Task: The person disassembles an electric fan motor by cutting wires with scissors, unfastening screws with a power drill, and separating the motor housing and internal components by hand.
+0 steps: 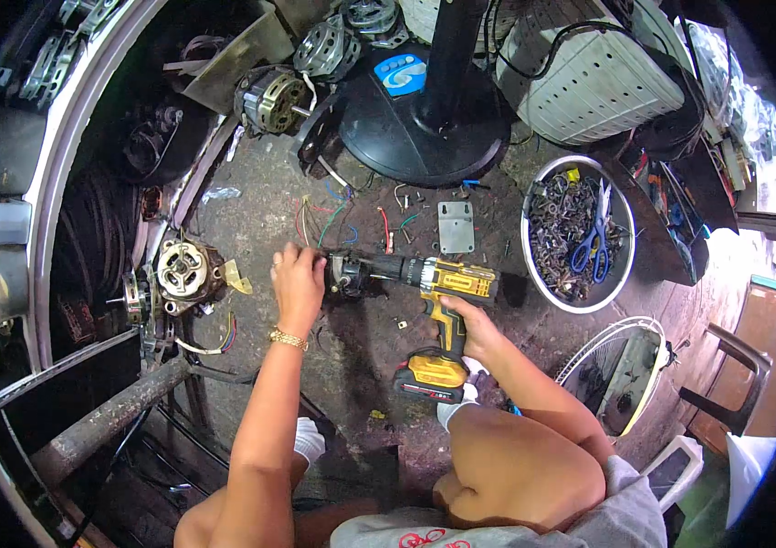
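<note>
Right hand clamped on one drill. Left hand's at one black part, can't tell grip. One bowl, right of both.

Drill left of bowl, scissors in bowl

Tip of the drill, perhaps against the dark part, too small for certainty

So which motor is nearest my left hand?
The dark motor between your left hand and the cordless drill; the other motors lie farther off.
</note>
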Demonstrator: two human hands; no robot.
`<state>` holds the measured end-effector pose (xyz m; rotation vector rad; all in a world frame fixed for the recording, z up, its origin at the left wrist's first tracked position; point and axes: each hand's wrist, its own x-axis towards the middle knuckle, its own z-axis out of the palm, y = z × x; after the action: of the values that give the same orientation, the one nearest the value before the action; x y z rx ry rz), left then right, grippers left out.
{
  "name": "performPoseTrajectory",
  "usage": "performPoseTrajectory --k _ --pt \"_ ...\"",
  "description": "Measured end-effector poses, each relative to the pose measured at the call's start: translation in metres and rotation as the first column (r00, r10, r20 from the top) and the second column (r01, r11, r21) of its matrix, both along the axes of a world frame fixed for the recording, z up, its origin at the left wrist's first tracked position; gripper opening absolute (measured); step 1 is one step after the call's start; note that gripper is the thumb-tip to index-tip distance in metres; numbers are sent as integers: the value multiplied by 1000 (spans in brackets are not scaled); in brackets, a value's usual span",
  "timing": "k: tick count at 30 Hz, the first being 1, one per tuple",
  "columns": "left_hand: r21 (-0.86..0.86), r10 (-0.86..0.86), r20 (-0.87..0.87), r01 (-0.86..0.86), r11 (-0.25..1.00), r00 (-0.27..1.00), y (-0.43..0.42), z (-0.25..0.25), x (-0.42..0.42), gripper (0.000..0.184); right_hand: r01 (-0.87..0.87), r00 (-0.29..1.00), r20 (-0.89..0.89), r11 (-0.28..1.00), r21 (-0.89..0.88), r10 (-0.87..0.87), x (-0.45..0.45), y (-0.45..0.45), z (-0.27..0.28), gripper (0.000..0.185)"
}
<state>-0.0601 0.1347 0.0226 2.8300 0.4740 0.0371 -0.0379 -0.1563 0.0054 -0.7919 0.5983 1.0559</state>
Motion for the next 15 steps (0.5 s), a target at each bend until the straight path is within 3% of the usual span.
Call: performPoseTrajectory --k 2,4,6,8,10,12,13,15 --pt "-9 -1 48 2 1000 999 0 -9 2 14 21 1000 -9 999 -29 -21 -1 -8 10 32" --pt "-222 -19 -1 18 975 1000 2 -12 8 14 92 995 -44 996 11 -92 -4 -16 14 31" --pt "-269 -46 33 53 962 998 5 -5 12 16 137 990 -23 991 -15 -137 -5 -22 23 31" --pt "-450 -2 -291 -135 883 957 11 7 21 19 189 982 3 980 -61 -189 -5 -26 28 31" --pt "-420 -36 -223 -63 906 974 12 16 28 20 207 978 5 975 -80 -207 -5 -32 32 32" --pt "-398 -461 15 428 811 887 15 17 34 18 229 973 13 971 -72 -229 -6 -39 37 32" --pt "-293 -544 -15 516 805 839 15 19 39 17 241 970 6 967 -85 -242 -8 -42 40 31" --pt "-251 -610 -113 571 781 785 12 21 50 16 266 964 17 959 -100 -265 -10 -48 45 32"
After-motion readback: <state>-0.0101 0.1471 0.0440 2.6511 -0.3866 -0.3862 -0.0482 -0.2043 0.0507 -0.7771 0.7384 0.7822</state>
